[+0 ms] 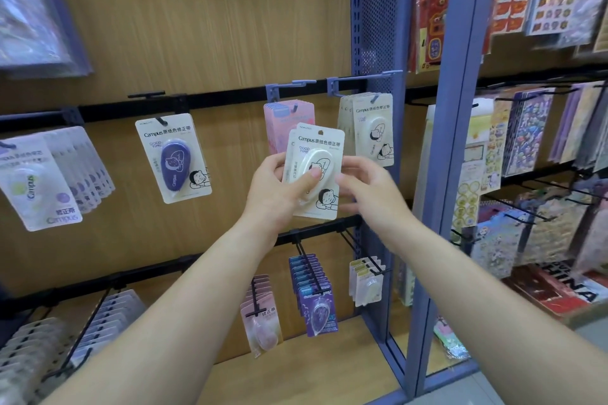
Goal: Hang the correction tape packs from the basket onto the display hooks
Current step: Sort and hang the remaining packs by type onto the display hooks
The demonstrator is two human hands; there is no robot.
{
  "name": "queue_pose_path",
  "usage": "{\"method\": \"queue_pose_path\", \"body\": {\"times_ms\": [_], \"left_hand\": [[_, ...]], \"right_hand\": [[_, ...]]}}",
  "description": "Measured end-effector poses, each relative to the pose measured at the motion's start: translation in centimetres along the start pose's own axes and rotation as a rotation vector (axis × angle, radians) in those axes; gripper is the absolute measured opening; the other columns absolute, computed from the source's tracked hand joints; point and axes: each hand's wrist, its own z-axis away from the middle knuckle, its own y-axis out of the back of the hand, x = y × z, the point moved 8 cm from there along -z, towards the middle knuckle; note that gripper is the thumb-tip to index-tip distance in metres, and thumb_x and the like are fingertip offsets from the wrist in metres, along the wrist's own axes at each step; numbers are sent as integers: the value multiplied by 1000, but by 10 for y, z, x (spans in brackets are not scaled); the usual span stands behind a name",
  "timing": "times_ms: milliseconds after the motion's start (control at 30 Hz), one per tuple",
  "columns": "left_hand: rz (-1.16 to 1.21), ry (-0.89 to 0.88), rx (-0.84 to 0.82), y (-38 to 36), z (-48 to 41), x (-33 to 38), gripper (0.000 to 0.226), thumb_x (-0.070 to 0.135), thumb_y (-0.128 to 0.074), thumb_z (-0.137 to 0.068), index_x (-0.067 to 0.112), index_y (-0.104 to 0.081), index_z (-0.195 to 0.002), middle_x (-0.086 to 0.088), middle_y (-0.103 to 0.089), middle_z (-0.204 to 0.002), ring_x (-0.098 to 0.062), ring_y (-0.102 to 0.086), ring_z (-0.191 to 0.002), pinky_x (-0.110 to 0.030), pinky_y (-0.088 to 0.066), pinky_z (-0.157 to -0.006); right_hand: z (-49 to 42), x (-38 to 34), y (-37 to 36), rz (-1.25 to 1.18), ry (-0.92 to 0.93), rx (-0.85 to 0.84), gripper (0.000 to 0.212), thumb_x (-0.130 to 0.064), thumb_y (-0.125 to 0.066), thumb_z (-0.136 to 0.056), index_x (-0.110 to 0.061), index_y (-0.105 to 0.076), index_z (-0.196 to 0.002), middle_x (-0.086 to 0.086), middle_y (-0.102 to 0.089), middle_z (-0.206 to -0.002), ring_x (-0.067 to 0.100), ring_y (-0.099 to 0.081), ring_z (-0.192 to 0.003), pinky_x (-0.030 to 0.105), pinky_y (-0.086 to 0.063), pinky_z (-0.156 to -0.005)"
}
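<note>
Cream packs in hand (317,171): two correction tape packs, one fanned behind the other. They are held upright in front of the upper rail and are on no hook.
Left hand (276,194): grasps both packs from their left side, with the thumb pressed across the front blister and the fingers behind.
Right hand (371,187): released, fingers loosely spread at the packs' right edge and gripping nothing. It is blurred, so I cannot tell whether it touches them.
Lower rail: three hooks below the hands, each loaded. One carries a pink row (263,316), one a purple row (316,302) and one a short cream row (367,284). Each holds several packs, too overlapped to count.
Right blue hook (365,77): two cream packs (373,128) hang on it, matching the held ones and just right of them.
Left blue hook (297,84): a pink stack (279,122) of several packs, partly covered by the held pair.
Black hook (146,95): one purple pack (172,158), alone and well to the left.
Far left: a fanned row of white packs (39,187), number unclear.
Back panel (197,26): wood grain, crossed by two black rails.
Neighbouring bay: beyond the blue upright (457,108), many sticker sheets (526,138) hang, blurred.
</note>
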Motion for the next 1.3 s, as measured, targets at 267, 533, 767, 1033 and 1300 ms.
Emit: {"method": "queue_pose_path", "body": {"times_ms": [267, 533, 767, 1033, 1300], "left_hand": [[13, 6, 2, -4, 1, -5, 50, 31, -81, -85, 17, -61, -129, 3, -74, -117, -14, -74, -102, -23, -60, -74], [-59, -2, 47, -7, -14, 3, 21, 20, -64, -101, 18, -65, -122, 4, -72, -113, -10, -72, -94, -17, -56, -58], [-77, -26, 52, -9, -21, 5, 24, 20, -68, -98, 17, -67, -122, 4, -73, -109, -7, -73, -84, -14, -53, -55], [-117, -55, 35, -10, -28, 5, 26, 19, -78, -90, 18, -69, -115, 5, -75, -105, -12, -75, -93, -30, -62, -75], [-283, -118, -25, -49, -53, 17, 20, 19, -79, -89, 16, -73, -109, 10, -74, -99, -1, -70, -86, -11, -53, -64]], "right_hand": [[4, 8, -2, -82, 12, 43, 30, -25, -76, -92, -23, -63, -118, -2, -73, -117, 16, -73, -105, 50, -62, -89], [-30, -1, 57, -125, 30, 239, 27, -16, -65, -99, -27, -63, -124, -5, -77, -113, 14, -74, -104, 45, -61, -90], [-63, -14, 86, 24, 46, 344, 26, -21, -57, -104, -25, -65, -128, -6, -75, -110, 11, -74, -97, 28, -61, -72], [-74, 1, 86, 225, 24, 311, 28, -26, -56, -103, -41, -63, -126, -12, -74, -107, 12, -71, -99, 37, -63, -80], [-52, 17, 103, 611, -37, 314, 57, -44, -61, -99, -16, -52, -147, 3, -60, -138, 22, -57, -125, 31, -42, -91]]}}
